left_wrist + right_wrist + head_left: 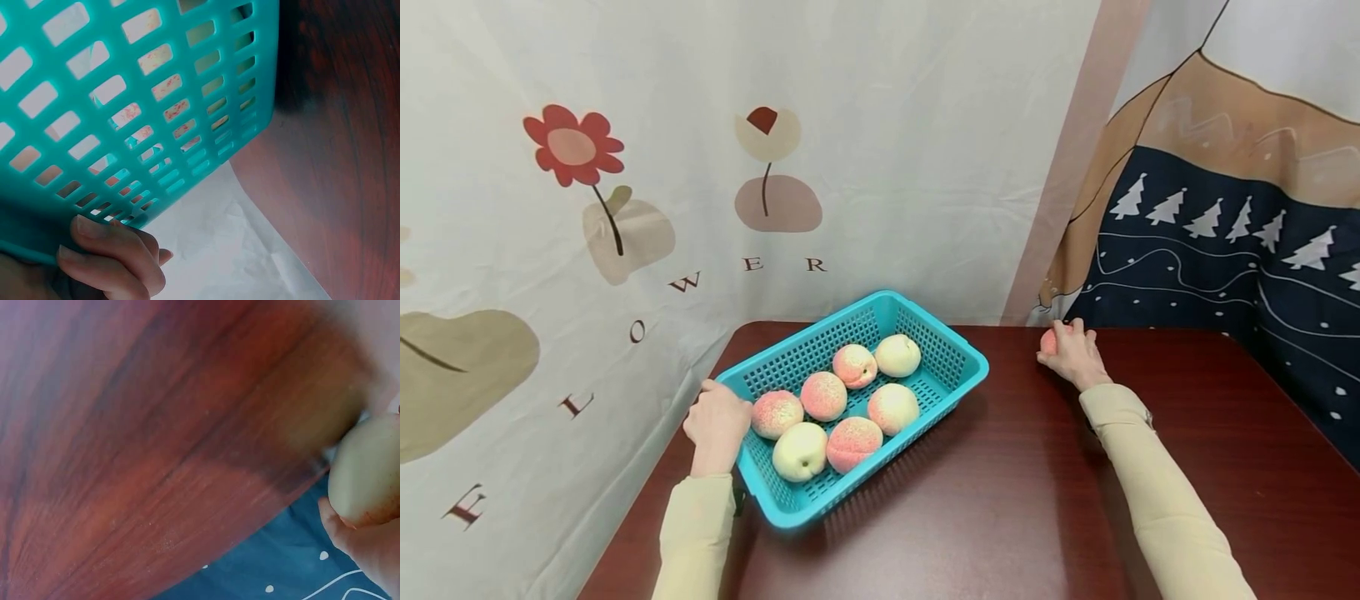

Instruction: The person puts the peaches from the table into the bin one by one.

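Observation:
A turquoise plastic basket (967,372) holds several pink and pale yellow peaches (853,443). My left hand (718,421) grips its left end, and in the left wrist view the fingers (119,250) curl over the rim beside the slotted wall (144,119). Far to the right, by the table's back edge, my right hand (1072,354) holds another peach (1048,341), mostly covered by the fingers in the head view. The right wrist view catches that peach's pale side (362,469) at the right border, with a fingertip beneath it.
A dark red-brown wooden table (985,517) lies under everything. Behind it hangs a pale curtain (910,167) with printed flowers and letters, and a dark blue cloth (1195,250) with white trees hangs at the right, close to the right hand.

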A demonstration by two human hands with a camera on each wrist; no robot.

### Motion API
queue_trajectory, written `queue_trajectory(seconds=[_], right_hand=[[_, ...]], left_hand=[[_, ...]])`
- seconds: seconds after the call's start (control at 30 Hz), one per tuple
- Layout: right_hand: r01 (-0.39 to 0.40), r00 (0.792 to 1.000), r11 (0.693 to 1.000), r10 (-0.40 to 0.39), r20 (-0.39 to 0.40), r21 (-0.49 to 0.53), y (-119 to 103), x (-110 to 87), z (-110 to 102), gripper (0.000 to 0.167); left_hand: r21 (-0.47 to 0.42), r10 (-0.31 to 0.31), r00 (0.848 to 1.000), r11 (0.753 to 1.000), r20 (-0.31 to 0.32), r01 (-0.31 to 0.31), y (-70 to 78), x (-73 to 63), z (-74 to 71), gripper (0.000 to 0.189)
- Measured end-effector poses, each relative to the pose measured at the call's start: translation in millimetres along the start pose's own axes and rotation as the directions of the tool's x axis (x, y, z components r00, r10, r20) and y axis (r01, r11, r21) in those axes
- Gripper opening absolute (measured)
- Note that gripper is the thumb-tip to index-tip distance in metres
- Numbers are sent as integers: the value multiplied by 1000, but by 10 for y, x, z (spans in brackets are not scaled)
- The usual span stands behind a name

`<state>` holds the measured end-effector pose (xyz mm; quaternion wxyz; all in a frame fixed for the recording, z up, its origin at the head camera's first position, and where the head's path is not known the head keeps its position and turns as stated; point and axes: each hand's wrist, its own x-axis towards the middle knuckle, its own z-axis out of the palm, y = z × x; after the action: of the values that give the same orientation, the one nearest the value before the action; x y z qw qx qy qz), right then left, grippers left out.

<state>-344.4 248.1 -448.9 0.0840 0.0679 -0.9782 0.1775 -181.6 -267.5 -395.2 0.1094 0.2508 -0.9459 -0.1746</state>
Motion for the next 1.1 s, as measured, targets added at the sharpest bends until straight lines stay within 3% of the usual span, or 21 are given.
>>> queue_trajectory(seconds=[0.23,0.47,0.73,0.97,1.1], right_hand=[[7,1000,1000,-7,2,-18,21,-14,-28,64],[74,995,997,-75,-65,-22,-73,54,-104,61],[226,966,974,-220,-135,24,-431,161,-283,57],[314,942,949,-306,-136,37,-798,198,-467,59],[378,918,925,-369,-146,37,-1022,167,-548,60]], left_hand=[[0,10,1000,1000,-5,-10,21,-2,4,36],[8,12,1000,1000,-20,-12,7,10,0,36],[-2,4,1000,1000,-22,-4,4,-7,-10,37],[-10,8,1000,1000,-12,-8,1,-7,-10,35],[-7,1,1000,1000,13,-1,-1,12,-5,34]])
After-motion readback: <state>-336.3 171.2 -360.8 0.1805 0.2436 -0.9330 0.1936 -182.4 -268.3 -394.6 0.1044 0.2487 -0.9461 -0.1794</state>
